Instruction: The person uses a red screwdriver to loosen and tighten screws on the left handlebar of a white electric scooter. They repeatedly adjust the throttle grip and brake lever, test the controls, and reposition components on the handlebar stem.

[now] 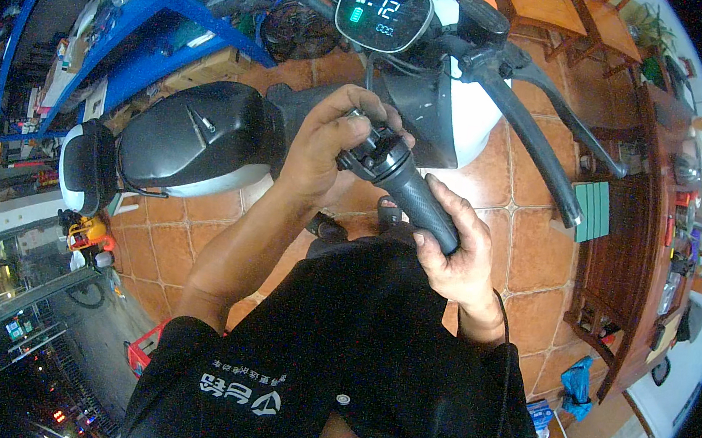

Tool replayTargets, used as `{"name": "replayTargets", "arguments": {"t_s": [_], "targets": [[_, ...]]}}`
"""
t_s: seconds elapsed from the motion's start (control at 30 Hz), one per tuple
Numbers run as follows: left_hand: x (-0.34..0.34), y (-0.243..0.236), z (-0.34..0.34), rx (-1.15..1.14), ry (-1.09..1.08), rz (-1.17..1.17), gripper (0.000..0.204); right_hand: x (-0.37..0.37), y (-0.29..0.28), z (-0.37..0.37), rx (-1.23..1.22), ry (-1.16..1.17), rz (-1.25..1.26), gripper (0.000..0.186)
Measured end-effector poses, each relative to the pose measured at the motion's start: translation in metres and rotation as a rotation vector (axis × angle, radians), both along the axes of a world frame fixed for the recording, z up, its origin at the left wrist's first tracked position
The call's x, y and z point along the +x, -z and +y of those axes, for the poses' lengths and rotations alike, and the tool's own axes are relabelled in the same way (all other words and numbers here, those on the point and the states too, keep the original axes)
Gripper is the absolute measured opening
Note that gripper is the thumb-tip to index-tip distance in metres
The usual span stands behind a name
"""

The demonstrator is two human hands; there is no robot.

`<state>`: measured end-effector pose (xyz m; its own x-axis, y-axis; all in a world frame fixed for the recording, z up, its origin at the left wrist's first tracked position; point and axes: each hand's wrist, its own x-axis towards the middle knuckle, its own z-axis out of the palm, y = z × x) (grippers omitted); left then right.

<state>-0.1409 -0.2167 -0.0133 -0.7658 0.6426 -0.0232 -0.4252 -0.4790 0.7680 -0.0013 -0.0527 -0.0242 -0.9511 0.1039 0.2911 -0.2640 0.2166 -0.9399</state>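
Note:
A black throttle grip with a textured rubber sleeve is held between my two hands, tilted down to the right. My left hand is closed around the dark switch housing at its upper end, thumb on top. My right hand pinches the lower end of the sleeve between thumb and fingers. Beyond them stands an electric scooter with a lit display. Its near handlebar tube shows no grip on it, and a brake lever runs alongside.
The scooter's black seat lies to the left, before blue shelving with parts and boxes. At right stands a wooden cabinet with items on top. A blue plastic bag and a wheel-shaped object are lower down.

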Motion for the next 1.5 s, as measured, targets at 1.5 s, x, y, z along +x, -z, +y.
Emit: {"name": "replayTargets", "arguments": {"t_s": [1.5], "targets": [[0.001,-0.043,0.013,-0.172,-0.02,-0.166,0.033,-0.004,-0.017,0.011,-0.87,0.022,-0.257,0.061]]}}
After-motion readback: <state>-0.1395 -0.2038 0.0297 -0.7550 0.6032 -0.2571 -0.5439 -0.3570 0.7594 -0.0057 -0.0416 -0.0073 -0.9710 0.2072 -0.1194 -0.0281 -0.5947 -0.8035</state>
